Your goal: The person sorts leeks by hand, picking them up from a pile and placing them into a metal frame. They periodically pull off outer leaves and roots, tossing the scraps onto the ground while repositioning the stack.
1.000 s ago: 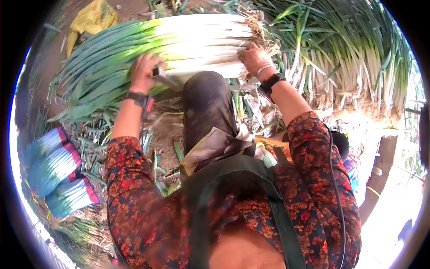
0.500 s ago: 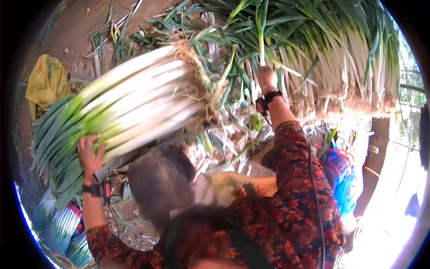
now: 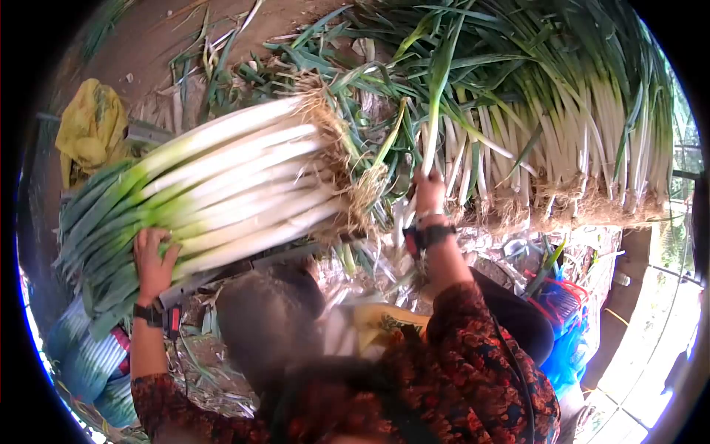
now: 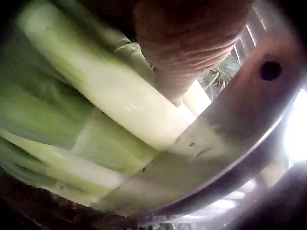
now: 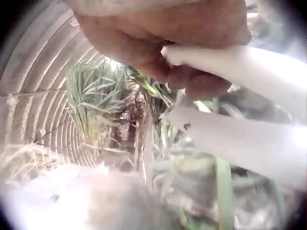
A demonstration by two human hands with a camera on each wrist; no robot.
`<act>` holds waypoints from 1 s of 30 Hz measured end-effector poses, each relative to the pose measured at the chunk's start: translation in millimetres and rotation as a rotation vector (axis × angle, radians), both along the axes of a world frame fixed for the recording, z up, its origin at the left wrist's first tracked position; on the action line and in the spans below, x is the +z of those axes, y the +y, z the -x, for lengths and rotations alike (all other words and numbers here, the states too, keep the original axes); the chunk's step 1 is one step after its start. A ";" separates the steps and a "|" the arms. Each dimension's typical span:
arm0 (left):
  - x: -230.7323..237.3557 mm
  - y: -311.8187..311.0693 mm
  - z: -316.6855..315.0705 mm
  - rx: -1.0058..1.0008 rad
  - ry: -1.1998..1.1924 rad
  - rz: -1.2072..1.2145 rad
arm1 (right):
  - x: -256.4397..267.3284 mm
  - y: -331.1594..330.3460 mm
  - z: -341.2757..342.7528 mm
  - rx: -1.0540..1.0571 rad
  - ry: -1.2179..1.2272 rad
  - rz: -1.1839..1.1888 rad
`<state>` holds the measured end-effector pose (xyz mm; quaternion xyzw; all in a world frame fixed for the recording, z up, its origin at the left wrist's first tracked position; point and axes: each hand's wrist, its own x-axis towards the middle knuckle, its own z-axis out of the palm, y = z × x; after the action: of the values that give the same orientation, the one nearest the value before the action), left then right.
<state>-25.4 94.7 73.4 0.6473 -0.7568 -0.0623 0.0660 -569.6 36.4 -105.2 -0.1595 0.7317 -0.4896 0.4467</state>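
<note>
A thick pile of leeks (image 3: 244,177) lies crosswise at the left, its white shanks and roots toward the middle and green leaves to the far left. My left hand (image 3: 153,259) rests on the near side of that pile, where white turns to green, fingers laid over the stalks. A flat metal bar (image 4: 230,115) with a round hole runs beside those leeks in the left wrist view. In front of the standing leeks, my right hand (image 3: 429,194) grips a single leek (image 3: 436,96) low on its white shank. The shank (image 5: 230,60) passes through the curled fingers.
A long row of standing leeks (image 3: 584,126) fills the back right. Bagged leeks (image 3: 92,355) lie at the lower left, with a yellow bag (image 3: 92,126) behind the pile. A blue bag (image 3: 566,325) stands at the right. Leaf scraps litter the ground.
The view has turned, and my left hand has shifted toward the pile's green end. My right hand left the root end, reached the standing leeks and has drawn a leek nearer to me.
</note>
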 end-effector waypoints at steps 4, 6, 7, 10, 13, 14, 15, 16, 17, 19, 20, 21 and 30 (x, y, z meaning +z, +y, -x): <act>-8.9 0.4 -2.1 0.005 0.021 0.104 | -34.9 44.9 -15.1 0.189 0.157 0.123; -15.4 5.6 -7.8 -0.007 0.058 0.149 | 41.8 31.2 -25.3 0.175 0.049 0.023; -20.0 3.7 -10.0 -0.008 0.080 0.188 | 65.6 23.2 -27.6 0.213 0.016 0.093; -13.5 15.8 0.1 -0.029 0.115 0.317 | 167.0 20.7 -59.0 0.303 0.058 0.284; -11.5 18.9 2.5 -0.005 0.091 0.318 | 228.2 41.7 -101.3 0.424 0.036 0.396; -11.4 20.7 4.0 0.007 0.120 0.334 | 249.5 51.3 -120.8 0.461 0.018 0.389; -12.6 20.2 4.6 0.027 0.133 0.351 | 262.1 59.7 -140.0 0.495 0.001 0.380; -14.8 20.5 5.4 0.043 0.148 0.364 | 256.6 63.1 -157.3 0.568 0.171 0.534; -16.2 21.2 6.1 0.057 0.161 0.375 | 254.1 67.4 -174.9 0.601 0.554 0.536; -14.7 21.6 7.2 0.073 0.134 0.377 | 275.3 85.5 -218.6 0.727 0.639 0.619; -13.4 21.9 8.3 0.087 0.128 0.371 | 272.7 88.2 -236.0 0.793 0.483 0.674; -12.7 22.6 9.3 0.103 0.122 0.364 | 260.5 81.6 -248.3 0.883 0.649 0.769; -25.3 19.5 1.7 0.042 0.108 0.508 | 230.1 51.7 -308.4 1.388 1.137 0.875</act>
<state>-27.0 114.2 48.1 0.6212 -0.7300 0.0969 0.2679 -261.2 88.1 124.9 -0.9130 0.3366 -0.1974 0.1189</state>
